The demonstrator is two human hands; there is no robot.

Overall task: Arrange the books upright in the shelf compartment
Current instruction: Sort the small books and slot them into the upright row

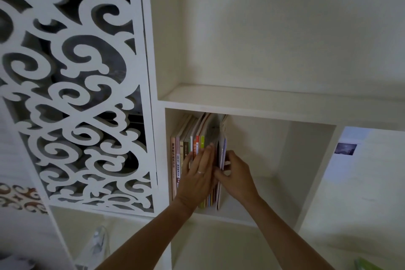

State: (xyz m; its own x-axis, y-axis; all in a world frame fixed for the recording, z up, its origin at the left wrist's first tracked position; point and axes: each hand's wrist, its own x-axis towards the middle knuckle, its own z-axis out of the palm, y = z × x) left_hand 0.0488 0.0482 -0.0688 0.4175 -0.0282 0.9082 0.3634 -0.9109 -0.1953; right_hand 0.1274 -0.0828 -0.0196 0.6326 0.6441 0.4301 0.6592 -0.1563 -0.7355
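Standing upright, spines outward, books [186, 149] pressed between left hand [197, 173] and right hand [235, 173]

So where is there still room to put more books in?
Bare room lies right of the books, between the right hand and the compartment's right wall. The shelf above looks bare too. It is crowded at the left wall, where the left hand presses the spines.
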